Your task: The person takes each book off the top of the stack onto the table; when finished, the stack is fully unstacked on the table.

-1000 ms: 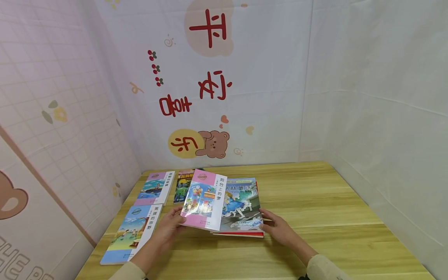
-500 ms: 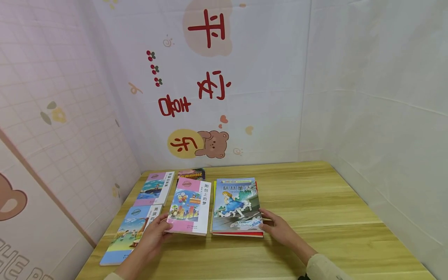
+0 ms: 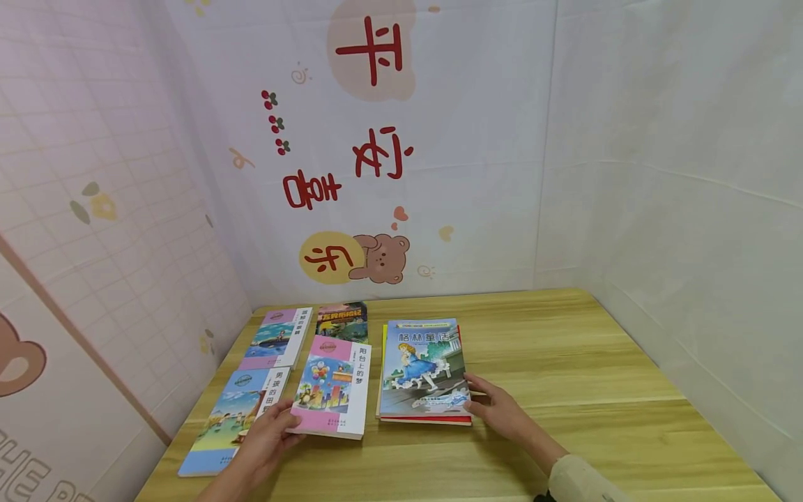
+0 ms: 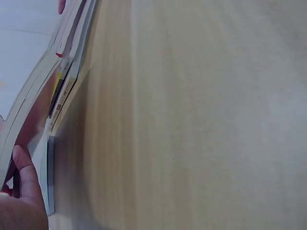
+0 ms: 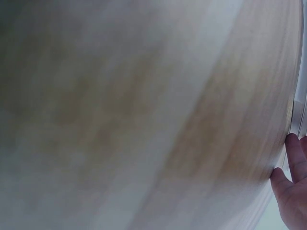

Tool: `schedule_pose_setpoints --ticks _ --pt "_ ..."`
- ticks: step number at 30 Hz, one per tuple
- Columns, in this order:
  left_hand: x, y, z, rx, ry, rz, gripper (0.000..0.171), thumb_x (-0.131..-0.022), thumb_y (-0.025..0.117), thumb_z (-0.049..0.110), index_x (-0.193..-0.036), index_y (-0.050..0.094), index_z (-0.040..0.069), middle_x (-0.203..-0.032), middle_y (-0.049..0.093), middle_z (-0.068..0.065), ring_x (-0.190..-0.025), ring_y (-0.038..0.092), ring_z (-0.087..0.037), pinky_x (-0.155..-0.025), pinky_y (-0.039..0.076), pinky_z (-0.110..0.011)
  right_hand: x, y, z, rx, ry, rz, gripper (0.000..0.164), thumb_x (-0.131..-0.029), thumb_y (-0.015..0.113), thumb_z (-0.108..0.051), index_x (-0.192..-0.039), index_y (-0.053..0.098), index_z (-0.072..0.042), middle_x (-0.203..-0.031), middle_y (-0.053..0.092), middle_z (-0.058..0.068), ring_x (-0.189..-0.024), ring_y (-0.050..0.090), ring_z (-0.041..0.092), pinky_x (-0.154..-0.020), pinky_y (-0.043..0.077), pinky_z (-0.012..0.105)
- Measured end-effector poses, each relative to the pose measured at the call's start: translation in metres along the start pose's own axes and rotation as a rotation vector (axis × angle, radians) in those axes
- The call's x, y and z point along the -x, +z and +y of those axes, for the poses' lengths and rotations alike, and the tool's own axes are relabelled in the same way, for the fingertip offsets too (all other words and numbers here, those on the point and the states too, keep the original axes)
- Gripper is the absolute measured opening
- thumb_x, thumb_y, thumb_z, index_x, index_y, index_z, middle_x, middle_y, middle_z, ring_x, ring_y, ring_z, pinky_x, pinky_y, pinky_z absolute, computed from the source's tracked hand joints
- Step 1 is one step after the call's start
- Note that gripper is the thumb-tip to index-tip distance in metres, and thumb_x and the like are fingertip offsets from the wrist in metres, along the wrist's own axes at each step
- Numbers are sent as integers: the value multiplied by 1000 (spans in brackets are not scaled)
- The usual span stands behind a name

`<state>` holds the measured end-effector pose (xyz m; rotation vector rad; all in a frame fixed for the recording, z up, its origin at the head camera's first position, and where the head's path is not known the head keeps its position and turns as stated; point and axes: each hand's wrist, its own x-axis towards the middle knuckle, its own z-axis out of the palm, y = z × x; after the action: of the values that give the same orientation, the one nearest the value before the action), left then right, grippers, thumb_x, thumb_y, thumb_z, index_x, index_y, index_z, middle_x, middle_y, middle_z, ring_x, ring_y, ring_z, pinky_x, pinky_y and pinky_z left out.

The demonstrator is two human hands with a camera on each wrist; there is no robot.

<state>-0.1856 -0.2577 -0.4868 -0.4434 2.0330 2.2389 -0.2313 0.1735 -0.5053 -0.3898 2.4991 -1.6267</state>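
Observation:
My left hand (image 3: 266,436) pinches the lower left corner of a pink-and-white book (image 3: 335,387), thumb on its cover. In the left wrist view that hand (image 4: 26,191) shows its thumb against the raised book's underside. To the right lies a stack of books, topped by a blue-grey storybook (image 3: 422,369) with a girl in a blue dress; a red cover and a yellow edge peek out beneath. My right hand (image 3: 498,411) touches the right side of this stack with extended fingers. The right wrist view has the hand (image 5: 292,187) at its right edge.
On the left lie a blue-and-yellow book (image 3: 228,425) and, behind it, a book with a pink border (image 3: 276,339). A dark-covered book (image 3: 343,324) is partly hidden behind the held one. All rest on a wooden table (image 3: 564,362) with cloth walls (image 3: 477,174) around.
My left hand has carried the pink-and-white book leftward off the stack, then nearer to me, uncovering the girl storybook. My right hand has stayed at the stack's side.

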Motion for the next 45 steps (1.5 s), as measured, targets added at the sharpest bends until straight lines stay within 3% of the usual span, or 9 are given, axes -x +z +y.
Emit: schedule_pose_setpoints --ticks 6,17,27,29,31,34,36,40,45 --pt "4 -6 -6 -20 -27 20 63 -95 50 0 -148 20 -12 -100 61 -9 -82 62 -18 -75 55 -36 -2 1 1 0 0 3 61 -95 66 -11 -149 40 2 -139 48 32 -120 55 46 -95 49 54" --pt "10 -18 -16 -3 -96 30 62 -96 52 3 -149 22 -10 -105 51 -14 -84 58 -21 -81 55 -44 -1 2 0 26 12 16 60 -96 66 -13 -149 41 -1 -140 49 30 -121 55 43 -97 49 51" --pt "8 -20 -13 6 -79 42 66 -96 53 2 -149 17 -15 -108 60 -16 -85 65 -22 -80 57 -43 -2 2 3 13 18 14 60 -95 67 -13 -149 42 -2 -140 48 30 -121 55 44 -97 48 52" --pt "6 -20 -12 -30 -81 48 67 -95 54 2 -148 18 -17 -115 56 -25 -90 64 -27 -83 56 -45 -2 2 2 7 13 15 60 -95 67 -12 -149 42 -1 -140 48 31 -121 55 44 -96 48 53" --pt "5 -20 -11 -105 -72 33 69 -95 55 4 -148 17 -19 -130 46 -35 -109 57 -40 -94 50 -51 -2 2 2 2 2 14 60 -95 67 -11 -148 42 1 -139 48 32 -120 55 45 -95 49 53" --pt "4 -17 -3 -249 -31 20 71 -96 58 9 -149 19 -17 -149 26 -38 -134 32 -51 -107 35 -59 -1 2 0 -7 -1 14 60 -95 67 -10 -148 41 1 -138 49 32 -119 55 46 -95 49 54" --pt "4 -14 4 -322 9 7 69 -98 58 11 -150 21 -13 -154 17 -36 -141 16 -52 -111 26 -62 -1 2 -1 -12 1 14 60 -95 67 -10 -148 41 2 -139 49 32 -120 55 46 -95 49 53" --pt "3 -6 16 -380 66 21 63 -98 58 12 -150 29 -7 -154 25 -31 -142 20 -49 -110 29 -61 1 1 -2 -17 7 13 60 -95 66 -10 -148 41 2 -139 48 32 -120 55 45 -95 49 53" --pt "0 8 19 -349 94 25 57 -98 58 5 -148 34 -7 -149 35 -30 -138 32 -46 -109 35 -55 1 1 -1 -12 1 14 61 -95 67 -11 -148 41 2 -139 48 33 -121 54 46 -96 49 53"
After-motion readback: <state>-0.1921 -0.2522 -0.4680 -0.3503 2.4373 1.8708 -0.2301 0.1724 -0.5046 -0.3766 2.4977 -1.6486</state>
